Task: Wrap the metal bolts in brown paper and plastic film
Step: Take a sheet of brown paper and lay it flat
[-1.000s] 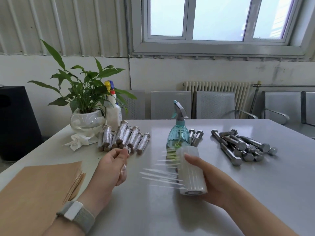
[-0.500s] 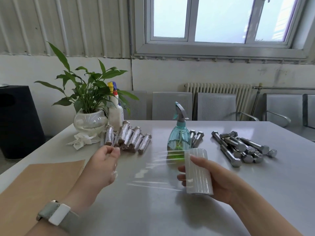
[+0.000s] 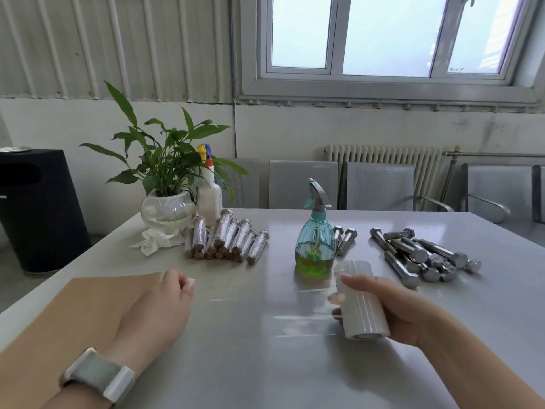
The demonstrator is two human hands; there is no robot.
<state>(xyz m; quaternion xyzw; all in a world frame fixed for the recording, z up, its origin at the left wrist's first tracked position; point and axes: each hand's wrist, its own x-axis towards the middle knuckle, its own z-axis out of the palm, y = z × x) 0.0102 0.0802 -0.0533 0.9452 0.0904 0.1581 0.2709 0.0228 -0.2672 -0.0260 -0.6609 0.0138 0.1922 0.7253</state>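
Right hand [image 3: 392, 311] curled around roll of plastic film [image 3: 359, 302], near right of centre, roll lying just above grey surface [image 3: 265, 364]. Sheet of film [image 3: 259, 293] stretched leftward from roll toward left hand [image 3: 159, 308]. Left hand's grip pinched at sheet's far-left edge, apparently holding film, though transparent edge hard to make out. Watch [image 3: 98, 376] on left wrist. Stack of brown paper [image 3: 76, 314] at near left, under left forearm. Bare metal bolts [image 3: 424, 255] piled at far right; two more bolts [image 3: 343, 239] just behind teal spray bottle [image 3: 315, 246]. Wrapped bolts [image 3: 227, 237] heaped at far left centre, beside potted plant [image 3: 165, 184], white bottle [image 3: 209, 193] and crumpled tissue [image 3: 153, 242].
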